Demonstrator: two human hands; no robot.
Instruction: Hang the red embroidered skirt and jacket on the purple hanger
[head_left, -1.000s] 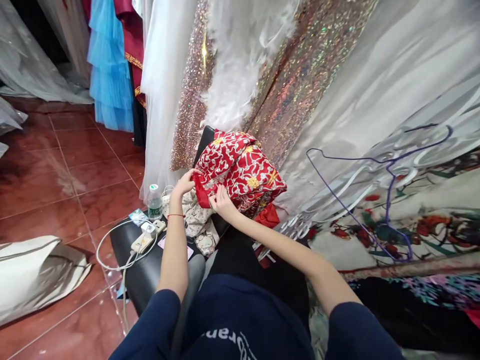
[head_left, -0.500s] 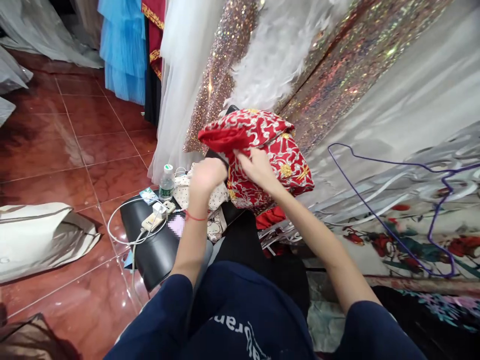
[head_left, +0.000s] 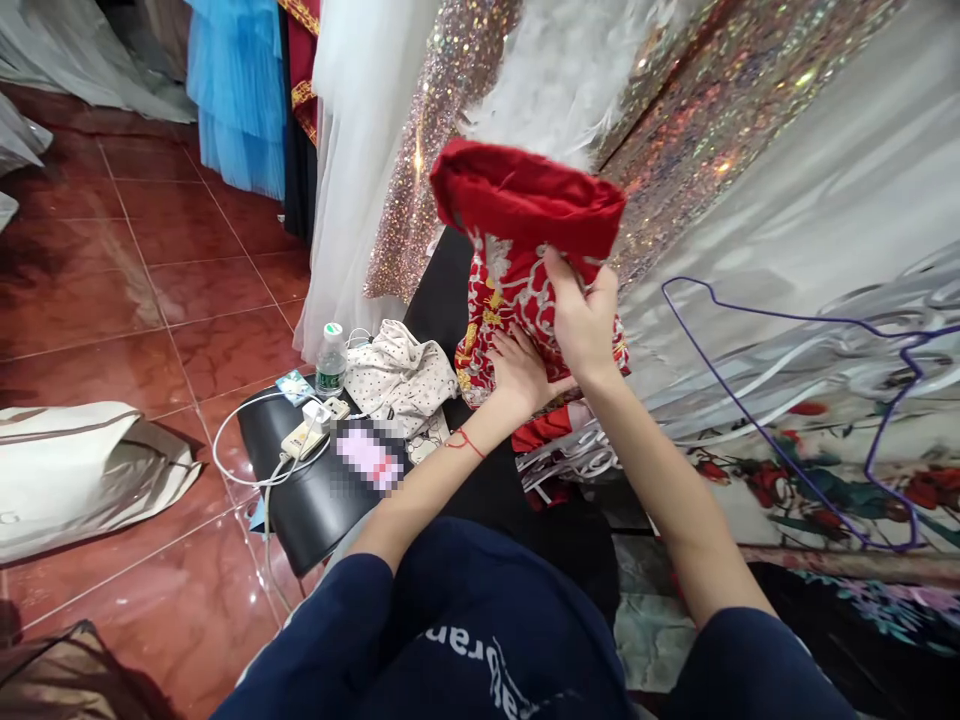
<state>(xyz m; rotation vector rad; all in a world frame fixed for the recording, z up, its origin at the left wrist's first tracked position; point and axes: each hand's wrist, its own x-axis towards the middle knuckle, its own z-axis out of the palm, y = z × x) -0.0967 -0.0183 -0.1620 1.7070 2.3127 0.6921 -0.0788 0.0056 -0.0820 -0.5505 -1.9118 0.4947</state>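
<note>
Red cloth (head_left: 525,200) lifted, R hand (head_left: 586,325) holding; btl (head_left: 331,362) capped, contents unclear.

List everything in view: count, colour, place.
Embroidered garment: 1, red, centre
Bench: 1, black, centre left
Bottle: 1, clear, on bench
Power strip: 1, cream, on bench
Plug: 1, white, on power strip
Cable: 1 or more, white, bench's left end
Packet: 1, blue-white, beside bottle
Dotted cloth: 1, off-white, right of bottle
Pixelated item: 1, pinkish, on bench
Bag: 1, cream, floor left
Unclear item: 1, brown, bottom left
Wire hanger: 1, purple, right
Floral fabric: 1, white and red, right
Hanging garments: several, white, blue, dark red, gold-pink, along top
Floor: 1, red, left
Shirt: 1, navy, bottom
Left hand: 1, bare, on embroidered garment
Right hand: 1, bare, gripping embroidered garment
</note>
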